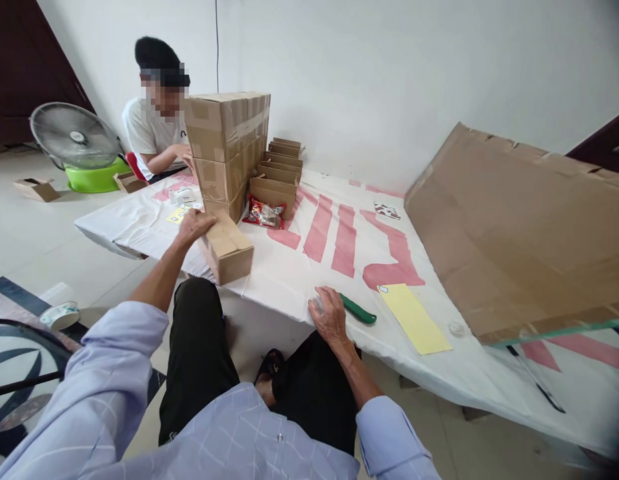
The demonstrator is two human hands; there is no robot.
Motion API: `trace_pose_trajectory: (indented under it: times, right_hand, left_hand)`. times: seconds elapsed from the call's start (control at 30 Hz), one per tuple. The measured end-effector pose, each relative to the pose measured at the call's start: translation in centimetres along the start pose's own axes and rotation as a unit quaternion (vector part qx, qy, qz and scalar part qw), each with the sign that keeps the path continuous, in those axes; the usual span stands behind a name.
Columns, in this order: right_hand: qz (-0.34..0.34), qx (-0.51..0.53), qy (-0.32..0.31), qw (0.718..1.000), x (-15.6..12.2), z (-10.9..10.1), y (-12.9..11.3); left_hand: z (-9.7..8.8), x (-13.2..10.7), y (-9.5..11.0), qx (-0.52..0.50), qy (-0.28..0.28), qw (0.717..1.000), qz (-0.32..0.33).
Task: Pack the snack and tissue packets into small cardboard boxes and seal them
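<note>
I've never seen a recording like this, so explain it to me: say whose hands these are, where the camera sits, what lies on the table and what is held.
One camera, worn on the person's head, looks down at their own hands. The left hand has its grip on a small cardboard box at the table edge. The right hand rests curled beside a green-handled tool; whether it holds anything is unclear. Nearby: a yellow sheet, a snack packet, stacked boxes, a big cardboard sheet. Another person sits beyond.
</note>
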State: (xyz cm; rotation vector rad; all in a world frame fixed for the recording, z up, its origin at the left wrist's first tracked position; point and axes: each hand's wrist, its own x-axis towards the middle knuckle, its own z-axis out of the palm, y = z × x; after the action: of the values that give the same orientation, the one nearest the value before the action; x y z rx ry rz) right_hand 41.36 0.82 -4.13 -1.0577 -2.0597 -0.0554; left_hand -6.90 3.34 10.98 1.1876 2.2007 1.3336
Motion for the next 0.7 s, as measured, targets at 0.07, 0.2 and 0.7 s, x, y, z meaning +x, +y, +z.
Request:
trace_pose_trajectory:
  times: [0.07,0.2,0.7]
  right_hand:
    - [0.010,0.029,-0.001,1.000,0.2,0.1,-0.9]
    - [0.053,0.124,-0.031,0.990,0.4,0.1,-3.2]
    - [0.083,0.088,-0.043,0.992,2.7,-2.0,0.2]
  left_hand:
    - [1.2,-3.1,0.7,0.068,-0.022,0.997,0.000]
    - [3.3,-10.6,2.3,0.150,-0.055,0.987,0.034]
    - [3.3,-17.2,1.1,-0.142,-0.174,0.970,0.091]
